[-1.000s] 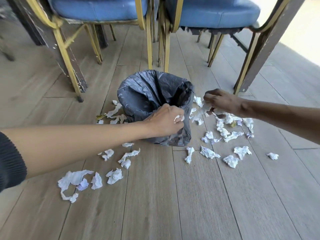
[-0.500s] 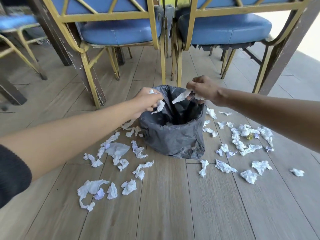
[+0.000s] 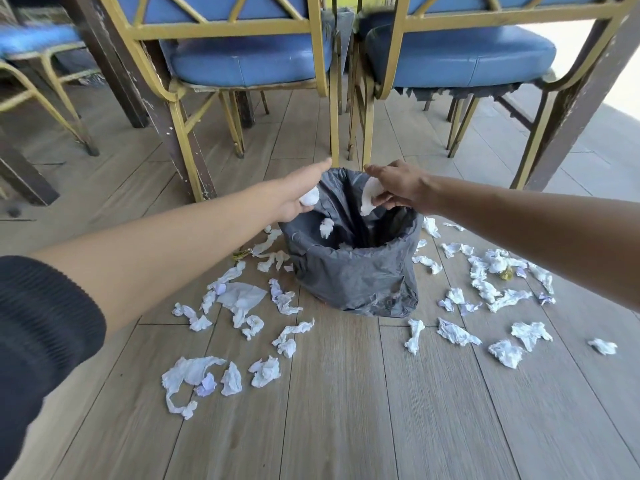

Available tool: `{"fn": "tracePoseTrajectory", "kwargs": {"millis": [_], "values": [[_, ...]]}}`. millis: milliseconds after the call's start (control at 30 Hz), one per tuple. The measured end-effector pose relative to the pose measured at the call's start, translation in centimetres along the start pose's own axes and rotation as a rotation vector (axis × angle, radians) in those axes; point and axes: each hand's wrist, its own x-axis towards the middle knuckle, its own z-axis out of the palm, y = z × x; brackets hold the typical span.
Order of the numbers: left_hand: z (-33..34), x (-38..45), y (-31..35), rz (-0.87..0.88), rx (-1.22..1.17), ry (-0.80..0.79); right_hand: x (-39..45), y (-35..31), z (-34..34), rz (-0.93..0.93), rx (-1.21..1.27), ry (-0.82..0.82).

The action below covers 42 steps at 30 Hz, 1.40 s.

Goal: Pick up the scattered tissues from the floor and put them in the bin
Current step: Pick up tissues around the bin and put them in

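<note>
Views on my feed: one, head-worn, wide-angle. Position: above and on the near side of the bin (image 3: 353, 271), near enough that both forearms span the frame toward it. Facing: forward and downward; the bin sits just above frame centre. Coverage beyond the bin: blue-seated chairs (image 3: 242, 60), cut off at the top edge. Coverage nearer than the bin: plank floor (image 3: 346, 410) down to the bottom edge. Edges bow outward. Overlap with other views: I have no second view to compare.
</note>
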Motion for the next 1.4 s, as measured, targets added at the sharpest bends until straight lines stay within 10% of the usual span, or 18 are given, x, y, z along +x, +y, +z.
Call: {"fn": "tracePoseTrajectory", "kwargs": {"millis": [867,1400], "values": [[11.9,-7.2,-4.3,0.684,0.468,-0.271,-12.7,8.0,-5.5,0.079,-0.191,0.005],[19.8,-2.3,-13.5,0.552,1.345,-0.628,-16.1,20.1,-9.9,0.230,-0.943,-0.252]]}}
